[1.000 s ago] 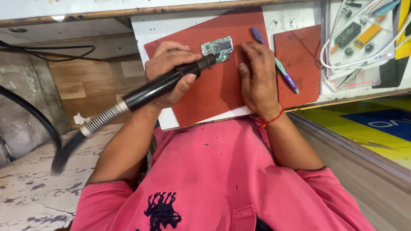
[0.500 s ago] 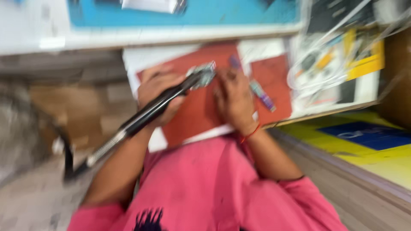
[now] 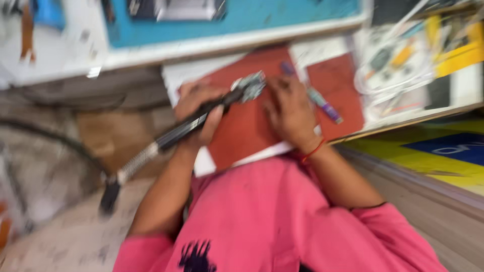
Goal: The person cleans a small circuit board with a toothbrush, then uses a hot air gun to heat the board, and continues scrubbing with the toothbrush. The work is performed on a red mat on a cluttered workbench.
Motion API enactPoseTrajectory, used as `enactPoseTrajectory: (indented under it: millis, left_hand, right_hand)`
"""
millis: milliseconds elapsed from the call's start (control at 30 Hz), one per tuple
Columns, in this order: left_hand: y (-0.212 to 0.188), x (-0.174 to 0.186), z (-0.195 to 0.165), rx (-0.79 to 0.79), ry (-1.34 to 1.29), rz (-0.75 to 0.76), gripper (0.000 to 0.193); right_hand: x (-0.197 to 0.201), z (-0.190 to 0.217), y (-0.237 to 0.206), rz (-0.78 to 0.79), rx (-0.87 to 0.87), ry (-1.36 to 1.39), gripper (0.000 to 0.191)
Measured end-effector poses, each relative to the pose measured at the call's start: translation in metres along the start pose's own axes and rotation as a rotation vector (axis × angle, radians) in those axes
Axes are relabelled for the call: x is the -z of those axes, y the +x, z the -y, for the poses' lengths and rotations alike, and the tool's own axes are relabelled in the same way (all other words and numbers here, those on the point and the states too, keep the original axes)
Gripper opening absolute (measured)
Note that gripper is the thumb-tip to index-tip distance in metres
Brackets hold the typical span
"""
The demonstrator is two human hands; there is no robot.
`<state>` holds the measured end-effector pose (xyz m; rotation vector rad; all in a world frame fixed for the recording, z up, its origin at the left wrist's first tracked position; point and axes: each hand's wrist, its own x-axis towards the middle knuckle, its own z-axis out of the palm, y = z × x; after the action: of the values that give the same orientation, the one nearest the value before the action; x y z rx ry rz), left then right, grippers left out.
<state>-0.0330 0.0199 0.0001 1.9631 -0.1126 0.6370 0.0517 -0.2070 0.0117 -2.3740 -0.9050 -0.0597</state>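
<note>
The view is blurred. My left hand (image 3: pixel 200 112) grips a black pen-shaped rotary tool (image 3: pixel 186 126) with a coiled metal shaft trailing down to the left. The tool's tip rests at a small green circuit board (image 3: pixel 250 84) lying on a red mat (image 3: pixel 247 116). My right hand (image 3: pixel 288 110) lies flat on the mat, its fingertips at the right edge of the board. A red thread band circles my right wrist.
A purple and teal pen (image 3: pixel 318 98) lies on the mat right of my right hand. A second red mat (image 3: pixel 337 85) sits farther right, beside a tray of white cables and small parts (image 3: pixel 403 60). A blue mat (image 3: pixel 242 17) lies behind.
The camera has swung, so the bench slid down and right in view and a blue mat at the back came into sight. Both hands keep their hold on the tool and board.
</note>
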Motion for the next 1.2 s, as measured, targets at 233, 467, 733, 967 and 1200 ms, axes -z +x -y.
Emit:
enactPoseTrajectory:
  millis: [233,467,733,967,1200]
  left_hand:
    - [0.004,-0.001,0.0,0.061,-0.087,-0.15,0.032]
    - [0.006,-0.001,-0.001,-0.049,-0.034,-0.055,0.03]
    - [0.007,0.0,-0.002,-0.103,-0.023,0.084,0.032]
    - [0.008,-0.001,-0.004,-0.077,-0.012,0.012,0.036]
    - [0.007,-0.002,-0.005,-0.081,-0.033,0.025,0.039]
  right_hand:
    - [0.01,0.0,0.004,0.023,0.042,0.034,0.052]
    - [0.009,0.001,0.006,0.033,0.019,0.023,0.052]
    - [0.009,-0.011,0.006,0.048,0.05,0.058,0.057]
    - [0.002,-0.015,0.022,0.033,0.089,0.132,0.049]
    - [0.003,-0.013,0.018,0.049,0.117,0.101,0.046]
